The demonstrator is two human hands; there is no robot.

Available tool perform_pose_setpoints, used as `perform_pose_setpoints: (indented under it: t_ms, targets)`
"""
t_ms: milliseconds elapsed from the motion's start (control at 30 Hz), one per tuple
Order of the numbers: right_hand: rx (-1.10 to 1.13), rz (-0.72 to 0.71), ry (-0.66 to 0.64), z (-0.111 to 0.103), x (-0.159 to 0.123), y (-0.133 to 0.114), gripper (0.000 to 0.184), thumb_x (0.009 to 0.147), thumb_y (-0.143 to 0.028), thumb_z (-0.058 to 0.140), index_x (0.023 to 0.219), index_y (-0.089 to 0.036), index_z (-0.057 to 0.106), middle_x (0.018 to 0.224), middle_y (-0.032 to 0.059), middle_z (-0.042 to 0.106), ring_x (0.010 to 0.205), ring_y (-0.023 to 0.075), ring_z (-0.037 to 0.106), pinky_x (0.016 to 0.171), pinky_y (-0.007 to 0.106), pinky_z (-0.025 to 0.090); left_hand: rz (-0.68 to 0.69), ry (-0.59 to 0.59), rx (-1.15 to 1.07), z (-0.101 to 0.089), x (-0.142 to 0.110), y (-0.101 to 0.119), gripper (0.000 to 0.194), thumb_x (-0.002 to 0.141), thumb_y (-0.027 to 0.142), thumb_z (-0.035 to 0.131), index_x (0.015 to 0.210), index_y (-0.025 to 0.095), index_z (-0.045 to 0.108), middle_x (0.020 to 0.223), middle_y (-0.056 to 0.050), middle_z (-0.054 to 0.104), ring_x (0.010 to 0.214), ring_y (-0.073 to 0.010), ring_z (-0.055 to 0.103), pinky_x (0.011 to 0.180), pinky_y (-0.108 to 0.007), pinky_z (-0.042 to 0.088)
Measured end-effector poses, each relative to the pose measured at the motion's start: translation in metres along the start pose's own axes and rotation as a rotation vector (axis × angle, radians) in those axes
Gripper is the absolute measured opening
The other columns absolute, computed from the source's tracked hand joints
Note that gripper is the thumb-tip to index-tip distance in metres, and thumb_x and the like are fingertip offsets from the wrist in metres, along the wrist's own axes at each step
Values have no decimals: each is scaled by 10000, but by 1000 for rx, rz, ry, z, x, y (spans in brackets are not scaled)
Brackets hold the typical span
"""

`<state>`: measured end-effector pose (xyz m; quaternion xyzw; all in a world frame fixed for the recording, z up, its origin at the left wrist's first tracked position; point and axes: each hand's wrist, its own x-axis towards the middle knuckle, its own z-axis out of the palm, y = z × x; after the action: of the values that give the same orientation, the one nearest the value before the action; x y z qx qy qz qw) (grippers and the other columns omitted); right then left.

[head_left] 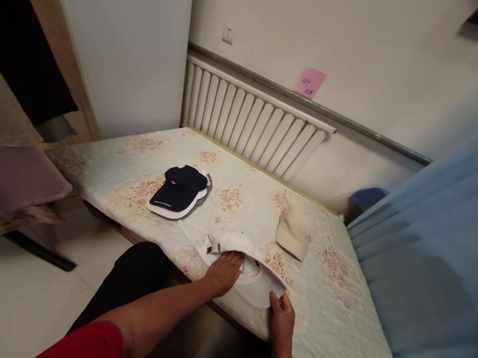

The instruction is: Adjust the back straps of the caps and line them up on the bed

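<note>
A white cap [253,280] lies near the front edge of a floral-covered table [336,309]. My left hand [225,272] rests on the cap's crown, fingers flat and together. My right hand [282,314] pinches the tip of the cap's brim with thumb and fingers. A beige cap [294,232] lies just beyond, to the right. Farther left, a navy cap [179,189] sits on top of a stack of white and grey caps.
A white radiator [250,120] runs along the wall behind the table, with a pink sticky note [308,83] above it. A blue curtain [432,255] hangs at the right. A pink cushion [16,179] sits at the left. My dark-clad knee is under the table edge.
</note>
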<state>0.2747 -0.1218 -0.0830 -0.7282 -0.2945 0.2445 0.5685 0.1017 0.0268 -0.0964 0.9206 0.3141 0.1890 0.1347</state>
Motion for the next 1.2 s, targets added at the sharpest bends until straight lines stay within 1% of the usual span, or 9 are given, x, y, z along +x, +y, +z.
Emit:
perform_pose_setpoints:
  t_ms: [133,233,300,433,633,800,933,1100,1200]
  targets:
    - [31,2,-4,0,-1,-2,380,696,-506,639,886,-177,639,788,-15,662,781,182,575,712,264,444,-3,10,-9,-2,0,1,465,921,317,402,1360,165,413,1412,-96,439,1303,-254,375,1101,-411,237]
    - [56,25,-17,1,-4,-1,385,680,-509,654,883,-183,631,719,-28,648,731,180,585,675,268,459,-6,16,-10,-5,0,1,469,916,315,410,1364,174,407,1413,-95,438,1305,-253,373,1096,-416,244]
    - [102,37,-38,3,-7,-2,394,670,-500,667,904,-186,623,714,-27,649,760,193,603,698,284,473,-9,19,-7,-7,0,2,464,912,309,416,1358,178,416,1409,-96,443,1302,-253,375,1094,-425,245]
    - [170,56,-76,7,-17,-6,415,656,-479,688,943,-185,624,769,-2,679,875,234,627,718,302,491,7,17,-7,-10,0,2,467,917,303,404,1364,172,411,1407,-104,442,1311,-243,359,1107,-422,222]
    - [161,97,-100,16,-29,-12,460,624,-471,725,953,-156,654,896,50,720,833,233,644,732,316,506,20,18,-9,-10,1,1,480,913,300,415,1373,163,405,1399,-109,449,1311,-242,357,1119,-414,201]
    - [73,142,-136,28,-34,-18,473,593,-475,741,901,-120,691,893,108,732,881,295,665,797,378,510,18,15,-10,-11,1,2,448,902,288,434,1329,154,450,1362,-112,489,1296,-243,381,1116,-425,216]
    - [-40,147,-82,40,-35,-22,501,573,-457,755,929,-109,697,952,139,721,967,327,649,863,405,495,46,21,-21,-19,0,3,402,912,241,399,1291,131,478,1331,-123,509,1284,-241,398,1119,-405,221]
    - [-139,90,25,62,-35,-24,485,507,-436,789,907,-174,709,954,110,720,1000,338,635,861,423,496,74,25,-74,-29,-3,4,404,918,205,379,1302,118,471,1350,-125,488,1283,-247,400,1112,-347,246]
    - [-147,51,-30,69,-33,-27,432,568,-444,753,908,-181,708,974,113,714,1037,336,618,913,430,458,90,10,-88,-30,-3,3,415,906,187,392,1311,139,466,1362,-107,482,1296,-241,387,1119,-346,239]
